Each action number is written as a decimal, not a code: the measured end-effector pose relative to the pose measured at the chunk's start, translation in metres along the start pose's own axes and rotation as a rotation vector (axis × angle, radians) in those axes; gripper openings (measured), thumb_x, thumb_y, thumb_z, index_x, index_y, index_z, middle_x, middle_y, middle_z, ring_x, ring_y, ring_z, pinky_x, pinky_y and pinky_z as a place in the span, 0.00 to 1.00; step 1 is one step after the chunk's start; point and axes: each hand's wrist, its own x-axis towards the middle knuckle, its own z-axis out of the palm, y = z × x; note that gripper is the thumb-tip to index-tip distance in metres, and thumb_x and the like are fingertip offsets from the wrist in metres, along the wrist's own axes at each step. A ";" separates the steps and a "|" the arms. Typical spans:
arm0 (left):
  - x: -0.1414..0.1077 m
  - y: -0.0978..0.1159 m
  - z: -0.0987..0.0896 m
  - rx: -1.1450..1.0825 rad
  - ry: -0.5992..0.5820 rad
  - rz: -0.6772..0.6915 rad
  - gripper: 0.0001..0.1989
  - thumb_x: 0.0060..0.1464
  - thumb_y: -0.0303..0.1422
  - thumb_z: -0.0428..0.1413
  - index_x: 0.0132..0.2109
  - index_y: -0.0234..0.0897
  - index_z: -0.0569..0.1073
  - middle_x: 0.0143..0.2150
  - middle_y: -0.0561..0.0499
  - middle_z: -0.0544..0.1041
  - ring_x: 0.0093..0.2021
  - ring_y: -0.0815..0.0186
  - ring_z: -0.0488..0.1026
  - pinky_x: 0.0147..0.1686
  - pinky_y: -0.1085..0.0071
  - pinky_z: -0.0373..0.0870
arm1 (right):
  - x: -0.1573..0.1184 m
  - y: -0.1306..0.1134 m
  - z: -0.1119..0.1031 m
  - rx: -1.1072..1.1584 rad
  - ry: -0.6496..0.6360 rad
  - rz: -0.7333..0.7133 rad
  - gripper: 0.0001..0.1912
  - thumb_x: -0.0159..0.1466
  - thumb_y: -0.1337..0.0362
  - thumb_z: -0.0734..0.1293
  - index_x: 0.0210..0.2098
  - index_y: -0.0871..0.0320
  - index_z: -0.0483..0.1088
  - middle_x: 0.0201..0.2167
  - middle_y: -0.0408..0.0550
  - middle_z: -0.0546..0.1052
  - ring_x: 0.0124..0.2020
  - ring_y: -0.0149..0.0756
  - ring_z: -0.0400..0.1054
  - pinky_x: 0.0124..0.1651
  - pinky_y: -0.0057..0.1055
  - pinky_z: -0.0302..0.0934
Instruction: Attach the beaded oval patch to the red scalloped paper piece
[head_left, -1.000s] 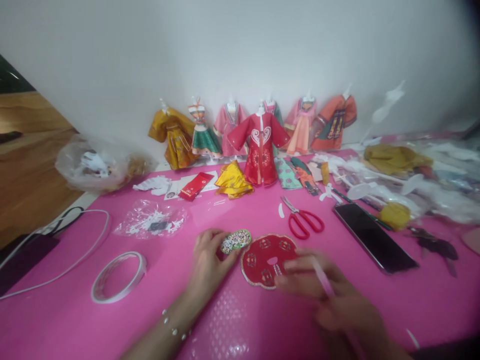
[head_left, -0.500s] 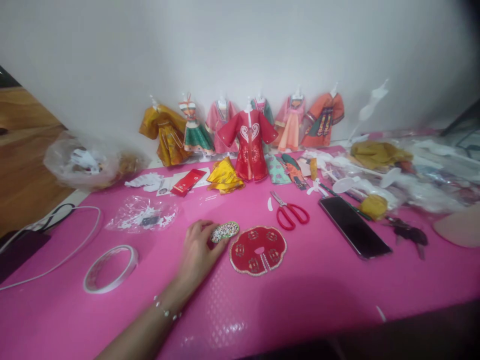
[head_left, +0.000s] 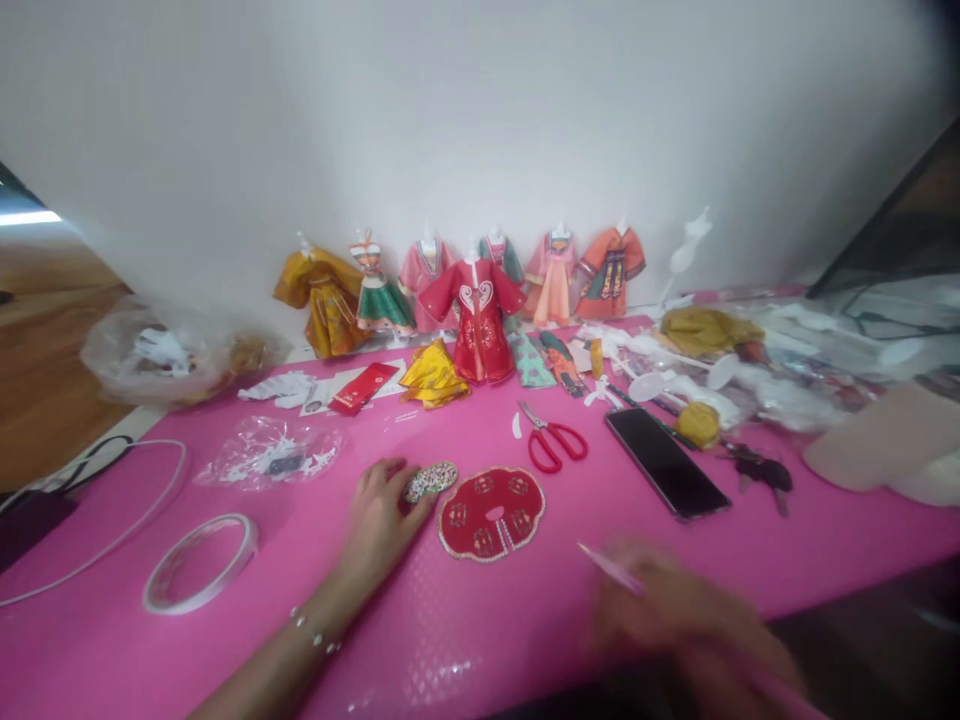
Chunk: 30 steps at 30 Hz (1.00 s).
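Observation:
My left hand (head_left: 386, 520) rests on the pink table, thumb and forefinger closed on the edge of a small oval dish (head_left: 431, 482) speckled with what look like tiny multicoloured beads. Just right of the dish lies a flat red doll collar (head_left: 491, 515), scalloped, with gold motifs, a pale beaded trim and a slit at the front. At the lower right, blurred by motion, my right hand (head_left: 667, 610) grips a slim pink pen-like tool (head_left: 619, 572), its pale tip pointing left towards the collar. The collar is touched by neither hand.
Red-handled scissors (head_left: 555, 443) and a black phone (head_left: 667, 462) lie beyond the collar, with keys (head_left: 761, 470) farther right. A tape roll (head_left: 201, 565) is at left. Doll-sized dresses on stands, including a red robe (head_left: 480, 320), line the wall. Plastic bags (head_left: 795, 395) crowd the right.
My right hand has come into view at the lower right with the pink pen-like tool. My left hand stays at the dish; the whole view has shifted slightly.

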 end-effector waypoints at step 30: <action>0.004 -0.022 0.012 0.050 -0.033 -0.023 0.25 0.60 0.50 0.48 0.52 0.37 0.75 0.53 0.41 0.75 0.53 0.49 0.73 0.53 0.49 0.71 | -0.064 0.153 -0.096 -0.468 0.262 0.746 0.20 0.65 0.49 0.59 0.43 0.58 0.72 0.38 0.54 0.77 0.39 0.45 0.74 0.41 0.39 0.67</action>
